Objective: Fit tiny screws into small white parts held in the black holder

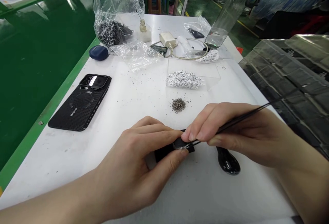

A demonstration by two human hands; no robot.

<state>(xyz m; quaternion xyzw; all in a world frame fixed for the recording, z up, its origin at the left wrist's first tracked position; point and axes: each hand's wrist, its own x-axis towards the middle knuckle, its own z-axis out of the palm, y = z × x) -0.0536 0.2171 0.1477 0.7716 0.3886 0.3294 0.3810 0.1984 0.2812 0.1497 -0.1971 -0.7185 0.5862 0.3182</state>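
My left hand pinches a small black part against the white table, thumb and fingers closed on it. My right hand grips black tweezers, whose tips touch the top of that part. A glossy black oval piece lies on the table just under my right hand. A little pile of tiny dark bits sits just beyond my hands.
A black phone case lies at the left. Farther back are a clear tray of small white pieces, plastic bags, a small bottle, a white charger with cable and a dark blue case. A green surface borders the left.
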